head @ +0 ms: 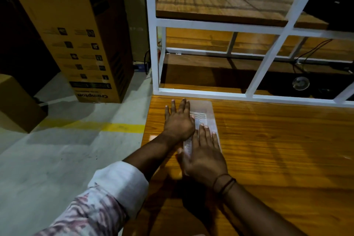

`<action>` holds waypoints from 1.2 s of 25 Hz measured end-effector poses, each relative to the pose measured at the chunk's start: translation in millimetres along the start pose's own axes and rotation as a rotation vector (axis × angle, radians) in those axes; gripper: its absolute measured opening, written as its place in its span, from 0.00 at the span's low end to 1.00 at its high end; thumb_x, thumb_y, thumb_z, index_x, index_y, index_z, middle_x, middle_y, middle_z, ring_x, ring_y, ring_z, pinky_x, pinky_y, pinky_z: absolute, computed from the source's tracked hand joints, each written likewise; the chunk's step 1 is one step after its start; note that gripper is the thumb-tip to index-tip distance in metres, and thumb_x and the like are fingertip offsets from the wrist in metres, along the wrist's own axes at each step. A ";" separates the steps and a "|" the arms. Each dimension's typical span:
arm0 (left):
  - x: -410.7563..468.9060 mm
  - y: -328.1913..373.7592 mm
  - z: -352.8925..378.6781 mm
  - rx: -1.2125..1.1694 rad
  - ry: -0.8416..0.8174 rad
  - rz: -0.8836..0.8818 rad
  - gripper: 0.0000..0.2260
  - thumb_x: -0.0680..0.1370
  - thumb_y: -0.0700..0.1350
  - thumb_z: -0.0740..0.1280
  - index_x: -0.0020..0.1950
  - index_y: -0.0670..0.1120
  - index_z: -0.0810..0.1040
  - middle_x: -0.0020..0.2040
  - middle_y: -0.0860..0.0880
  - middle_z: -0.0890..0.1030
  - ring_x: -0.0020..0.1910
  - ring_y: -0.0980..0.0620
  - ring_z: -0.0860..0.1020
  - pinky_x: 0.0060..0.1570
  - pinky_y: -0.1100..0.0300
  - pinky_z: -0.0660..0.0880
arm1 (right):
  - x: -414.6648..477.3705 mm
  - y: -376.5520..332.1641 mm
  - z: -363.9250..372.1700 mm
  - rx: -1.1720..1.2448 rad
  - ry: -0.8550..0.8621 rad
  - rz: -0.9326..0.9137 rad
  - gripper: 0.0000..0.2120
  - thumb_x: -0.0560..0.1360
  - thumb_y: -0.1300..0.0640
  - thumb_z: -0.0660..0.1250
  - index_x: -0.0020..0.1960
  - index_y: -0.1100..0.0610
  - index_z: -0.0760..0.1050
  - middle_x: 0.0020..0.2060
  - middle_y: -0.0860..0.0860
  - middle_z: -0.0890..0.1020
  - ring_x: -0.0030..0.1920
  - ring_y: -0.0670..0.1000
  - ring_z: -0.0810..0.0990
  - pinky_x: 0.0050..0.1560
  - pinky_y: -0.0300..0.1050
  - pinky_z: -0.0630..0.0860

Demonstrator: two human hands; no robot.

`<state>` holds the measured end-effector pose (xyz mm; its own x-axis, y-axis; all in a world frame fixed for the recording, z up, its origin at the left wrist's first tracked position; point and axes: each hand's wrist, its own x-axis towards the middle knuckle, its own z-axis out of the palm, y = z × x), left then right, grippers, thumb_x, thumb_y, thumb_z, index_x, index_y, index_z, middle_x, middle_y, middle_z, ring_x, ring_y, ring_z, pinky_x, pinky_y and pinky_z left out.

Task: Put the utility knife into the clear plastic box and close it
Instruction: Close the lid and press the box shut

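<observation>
Both my left hand (179,120) and right hand (205,156) lie flat, fingers spread, gripping nothing, pressing the long clear plastic box (204,116) lid down. Knife not discernible inside; closing appears nearly finished.

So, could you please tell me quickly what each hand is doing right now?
Left hand: open, flat on the far end of the clear plastic box, holding nothing.
Right hand: open, flat on its near end.

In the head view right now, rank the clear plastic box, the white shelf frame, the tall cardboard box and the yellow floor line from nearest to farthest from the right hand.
1. Clear plastic box: directly under the right hand.
2. White shelf frame: just beyond the box.
3. Yellow floor line: left, off the table.
4. Tall cardboard box: far left, on the floor.
</observation>
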<state>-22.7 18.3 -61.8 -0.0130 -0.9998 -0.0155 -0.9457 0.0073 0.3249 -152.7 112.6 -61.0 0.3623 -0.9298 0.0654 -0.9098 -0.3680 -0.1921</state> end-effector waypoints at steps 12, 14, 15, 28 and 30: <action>0.5 2.7 -0.5 -0.010 -0.007 -0.009 0.30 0.85 0.55 0.51 0.84 0.46 0.46 0.85 0.46 0.46 0.83 0.36 0.42 0.79 0.38 0.41 | -10.4 -4.8 1.4 -0.125 0.007 0.005 0.48 0.75 0.26 0.48 0.79 0.63 0.55 0.80 0.62 0.53 0.80 0.62 0.47 0.76 0.70 0.45; -1.5 3.1 -1.7 -0.006 -0.010 -0.010 0.30 0.85 0.56 0.51 0.84 0.46 0.46 0.85 0.46 0.46 0.83 0.35 0.42 0.80 0.38 0.42 | -14.0 -5.7 3.0 -0.118 -0.008 0.023 0.48 0.74 0.25 0.48 0.79 0.61 0.58 0.80 0.61 0.56 0.80 0.64 0.50 0.73 0.75 0.48; -4.0 3.1 -1.3 -0.002 -0.010 -0.004 0.30 0.85 0.56 0.51 0.84 0.46 0.46 0.85 0.46 0.46 0.83 0.35 0.43 0.80 0.38 0.43 | -16.5 -6.1 4.1 -0.108 -0.002 0.026 0.47 0.74 0.25 0.49 0.77 0.61 0.62 0.79 0.60 0.60 0.79 0.65 0.54 0.70 0.76 0.53; -28.1 -1.3 4.7 -0.177 0.013 -0.004 0.28 0.86 0.54 0.53 0.84 0.51 0.47 0.85 0.52 0.47 0.83 0.38 0.43 0.80 0.42 0.47 | -8.8 6.9 8.1 -0.043 0.032 -0.057 0.47 0.76 0.26 0.45 0.81 0.60 0.44 0.80 0.59 0.46 0.80 0.58 0.39 0.77 0.57 0.40; -28.1 -0.5 1.5 -0.172 0.003 -0.005 0.28 0.86 0.54 0.52 0.84 0.51 0.47 0.85 0.52 0.46 0.83 0.38 0.43 0.80 0.42 0.47 | -8.2 9.4 5.3 -0.015 -0.006 -0.070 0.47 0.75 0.25 0.43 0.81 0.59 0.41 0.80 0.57 0.42 0.80 0.56 0.37 0.77 0.55 0.39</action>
<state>-22.3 46.3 -63.0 -0.0072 -0.9999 -0.0144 -0.8761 -0.0006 0.4821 -163.2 116.8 -68.5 0.4265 -0.9016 0.0726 -0.8850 -0.4325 -0.1724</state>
